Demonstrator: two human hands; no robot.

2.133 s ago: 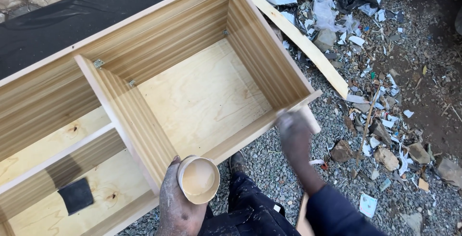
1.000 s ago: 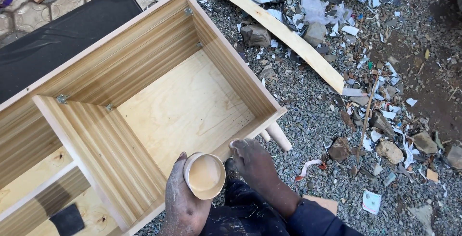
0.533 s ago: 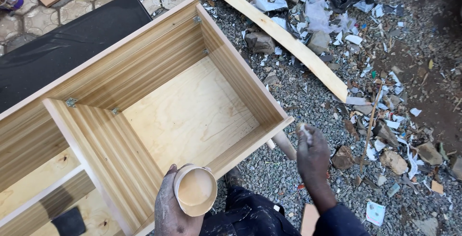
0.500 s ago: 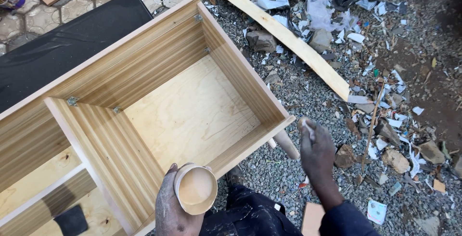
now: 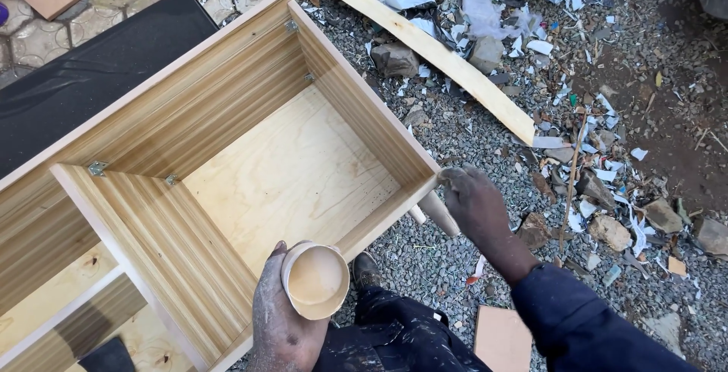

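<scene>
Glue-coloured paste fills the small round tub (image 5: 316, 279) that the left hand (image 5: 284, 326) grips from below at the near edge of the scene, fingers wrapped round its side. The right hand (image 5: 476, 207) is curled at the right near corner of the wooden cabinet (image 5: 227, 152), fingertips touching the edge of the side panel; whether it pinches anything there I cannot tell. Just beside it a pale turned leg (image 5: 438, 211) sticks out from under the cabinet.

To do the work on that edge well, I judge the tub should stay level and close to the corner, and the right fingers should run steadily along the edge without smearing the striped laminate faces.

Counted: one tub, one cabinet lying open side up on the gravel (image 5: 485, 137), one large open compartment, one upright divider (image 5: 163, 235), one leg in view, and four small metal brackets in view, among them one (image 5: 96, 168) at the divider's far end. One long plank (image 5: 425, 42) lies far right among the litter, and one small board (image 5: 502, 338) lies near the knee.
</scene>
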